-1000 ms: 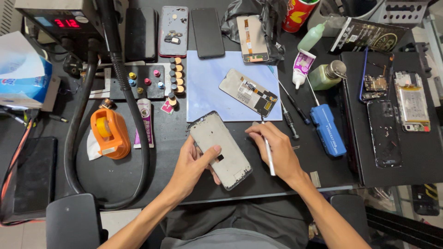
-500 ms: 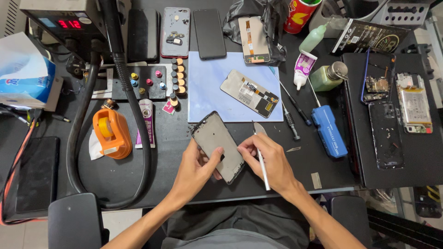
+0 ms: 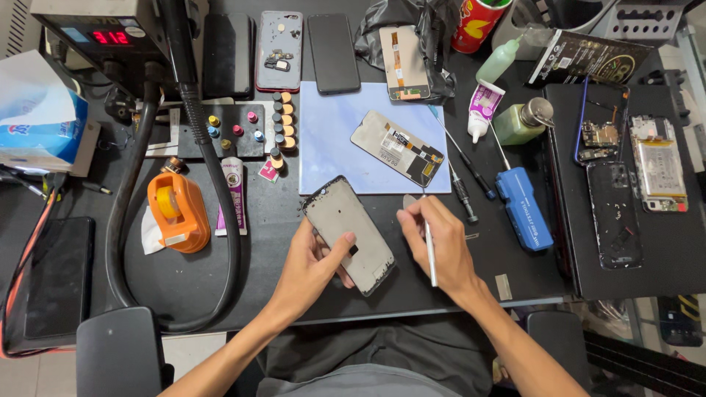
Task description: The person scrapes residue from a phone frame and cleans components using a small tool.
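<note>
My left hand point(image 3: 310, 266) grips a grey phone frame point(image 3: 348, 231) by its lower left edge, holding it tilted just above the black work mat. My right hand point(image 3: 435, 246) is beside the frame's right edge and holds a thin metal pry tool point(image 3: 429, 252), whose flat tip points up past my fingers. The right fingertips curl close to the frame's side, touching or nearly touching it.
A light blue pad point(image 3: 346, 151) behind the frame carries a detached phone screen point(image 3: 397, 148). A blue case point(image 3: 523, 207), screwdrivers point(image 3: 463, 192), an orange tape dispenser point(image 3: 176, 211), a thick black hose point(image 3: 220, 220) and dismantled phones on a black tray point(image 3: 625, 184) surround my hands.
The phone frame has been turned and held a little further left. My right hand has shifted with the pry tool to the frame's right edge.
</note>
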